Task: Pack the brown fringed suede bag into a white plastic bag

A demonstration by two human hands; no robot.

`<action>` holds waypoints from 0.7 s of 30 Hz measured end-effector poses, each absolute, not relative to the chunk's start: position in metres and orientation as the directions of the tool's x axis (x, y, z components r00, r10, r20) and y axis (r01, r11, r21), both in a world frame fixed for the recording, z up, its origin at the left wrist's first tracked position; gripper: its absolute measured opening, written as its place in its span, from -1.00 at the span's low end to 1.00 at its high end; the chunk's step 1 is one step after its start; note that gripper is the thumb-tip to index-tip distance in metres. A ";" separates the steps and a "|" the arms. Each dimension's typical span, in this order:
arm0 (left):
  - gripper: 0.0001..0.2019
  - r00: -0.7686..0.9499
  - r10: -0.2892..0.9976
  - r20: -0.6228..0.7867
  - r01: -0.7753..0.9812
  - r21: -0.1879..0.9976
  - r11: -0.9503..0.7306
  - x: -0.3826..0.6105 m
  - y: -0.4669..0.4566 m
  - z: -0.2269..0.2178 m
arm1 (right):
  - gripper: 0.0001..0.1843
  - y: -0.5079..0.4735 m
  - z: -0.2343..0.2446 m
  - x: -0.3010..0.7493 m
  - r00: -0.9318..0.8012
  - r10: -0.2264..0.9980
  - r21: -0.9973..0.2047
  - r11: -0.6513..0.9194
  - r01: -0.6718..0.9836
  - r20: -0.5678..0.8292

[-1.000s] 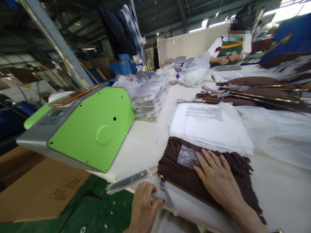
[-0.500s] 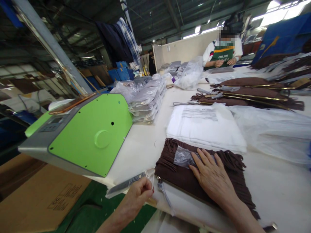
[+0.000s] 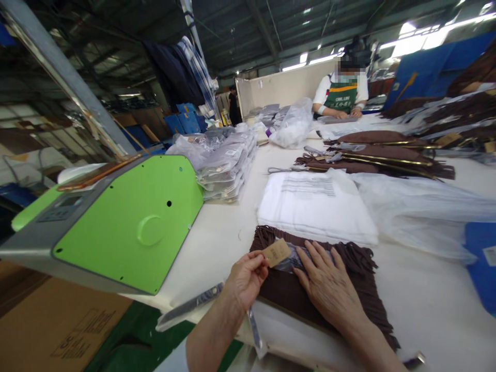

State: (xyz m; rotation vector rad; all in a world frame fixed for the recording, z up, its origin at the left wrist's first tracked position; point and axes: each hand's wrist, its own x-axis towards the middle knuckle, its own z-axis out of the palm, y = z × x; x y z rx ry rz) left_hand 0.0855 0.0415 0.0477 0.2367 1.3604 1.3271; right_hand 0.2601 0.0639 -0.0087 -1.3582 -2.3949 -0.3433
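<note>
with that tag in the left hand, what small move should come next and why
Probably lower the tan tag onto the clear plastic: the left hand pinches the tag over the brown fringed pouch, and the right hand lies spread on the pouch, seemingly steadying it.

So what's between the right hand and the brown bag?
Head view: a clear plastic packet lies on the brown bag, partly under the right hand.
</note>
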 end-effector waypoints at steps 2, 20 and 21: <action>-0.84 -0.353 0.767 -0.535 -0.529 0.791 0.308 0.092 0.046 0.041 | -0.55 0.064 -0.009 0.261 -0.466 0.774 0.016 0.509 0.861 0.429; -0.83 -0.348 0.806 -0.478 -0.284 0.873 0.396 0.103 0.034 0.044 | -0.49 0.066 -0.013 0.266 -0.579 0.693 0.166 0.569 0.805 0.429; -0.74 -0.331 0.817 -0.473 -0.268 0.877 0.399 0.098 0.026 0.046 | -0.49 0.066 -0.013 0.266 -0.579 0.687 0.167 0.572 0.803 0.439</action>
